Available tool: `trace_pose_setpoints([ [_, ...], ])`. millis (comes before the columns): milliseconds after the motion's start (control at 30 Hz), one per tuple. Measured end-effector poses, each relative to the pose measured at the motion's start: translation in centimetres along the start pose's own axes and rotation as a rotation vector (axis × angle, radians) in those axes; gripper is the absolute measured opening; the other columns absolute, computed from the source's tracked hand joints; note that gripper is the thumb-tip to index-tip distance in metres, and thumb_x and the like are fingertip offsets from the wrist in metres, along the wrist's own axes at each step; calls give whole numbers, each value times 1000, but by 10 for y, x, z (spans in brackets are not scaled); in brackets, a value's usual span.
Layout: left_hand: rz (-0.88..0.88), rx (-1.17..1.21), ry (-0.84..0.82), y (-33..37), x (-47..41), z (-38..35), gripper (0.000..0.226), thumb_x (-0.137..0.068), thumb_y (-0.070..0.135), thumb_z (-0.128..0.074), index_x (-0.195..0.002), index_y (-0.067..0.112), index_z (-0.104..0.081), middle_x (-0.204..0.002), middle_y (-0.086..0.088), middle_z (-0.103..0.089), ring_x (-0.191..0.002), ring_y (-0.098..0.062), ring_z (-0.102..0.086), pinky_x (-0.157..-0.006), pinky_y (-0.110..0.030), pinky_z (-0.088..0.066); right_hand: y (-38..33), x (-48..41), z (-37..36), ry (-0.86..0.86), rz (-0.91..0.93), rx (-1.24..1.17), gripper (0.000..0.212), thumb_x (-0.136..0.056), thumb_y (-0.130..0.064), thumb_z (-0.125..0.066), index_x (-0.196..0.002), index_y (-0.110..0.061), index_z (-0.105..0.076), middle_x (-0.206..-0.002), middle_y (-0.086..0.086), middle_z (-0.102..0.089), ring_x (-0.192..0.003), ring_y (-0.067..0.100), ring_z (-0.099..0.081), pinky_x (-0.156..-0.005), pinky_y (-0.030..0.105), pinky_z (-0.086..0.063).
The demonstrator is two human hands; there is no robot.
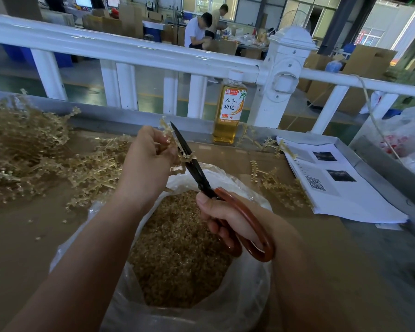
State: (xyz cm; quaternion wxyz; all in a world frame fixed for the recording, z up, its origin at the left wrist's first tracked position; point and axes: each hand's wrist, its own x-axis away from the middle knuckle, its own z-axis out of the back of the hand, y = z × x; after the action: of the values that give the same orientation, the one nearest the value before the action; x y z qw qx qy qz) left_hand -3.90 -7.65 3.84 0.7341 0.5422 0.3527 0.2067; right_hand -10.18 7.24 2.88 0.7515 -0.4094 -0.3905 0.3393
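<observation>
One table [22, 236]: brown top, carrying everything below; it runs along the foot of the railing.
Railing [130, 51]: white bars and a post, standing at the far edge of the table.
Heap [22, 149]: tan plastic sprigs piled on the left of the table, with loose ones scattered toward the middle and right.
Bag [247, 291]: clear plastic, mouth open, near the front of the table below both hands; small tan bits [177, 248] fill it.
Papers [340, 188]: printed white sheets lying flat on the right.
Bottle [229, 109]: upright against the railing, amber liquid inside, white cap on.
Scissors [194, 166]: black blades, red-brown handles, tilted up and to the left above the bag; the blades lie close together against the sprig.
Left hand [149, 154]: raised over the bag's far rim, fingers curled around the sprig.
Right hand [228, 216]: over the bag, fingers through the scissor handles, thumb near the pivot.
Sprig [168, 133]: pinched in the left hand, touching the scissor blades.
</observation>
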Motion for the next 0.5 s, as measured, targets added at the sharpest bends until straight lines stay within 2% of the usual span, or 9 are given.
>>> trace_pose_setpoints([
  [167,34,70,-65,3,-3,7,20,-91,-1,-50,-80,15,-44,-65,-1,-50,-43,1,-46,-40,-12,-33,-3,-1,-2,11,37,-2,31,-90,-54,-43,-74,-28,-48,-58,-7,-47,-48,10,-40,-49,24,-38],
  [267,46,101,-83,3,-3,10,23,-91,-2,-48,-78,17,-44,-63,-1,-51,-39,4,-44,-38,-13,-32,-5,-2,-2,12,46,10,29,-90,-54,-43,-74,-30,-48,-54,-9,-46,-45,8,-39,-47,23,-38],
  [500,50,127,-25,2,-4,8,25,-90,2,-52,-76,21,-45,-60,4,-56,-39,4,-45,-41,-13,-33,-13,0,-5,33,45,81,30,-94,-49,-38,-69,-33,-38,-59,-1,-40,-45,11,-36,-50,28,-36],
])
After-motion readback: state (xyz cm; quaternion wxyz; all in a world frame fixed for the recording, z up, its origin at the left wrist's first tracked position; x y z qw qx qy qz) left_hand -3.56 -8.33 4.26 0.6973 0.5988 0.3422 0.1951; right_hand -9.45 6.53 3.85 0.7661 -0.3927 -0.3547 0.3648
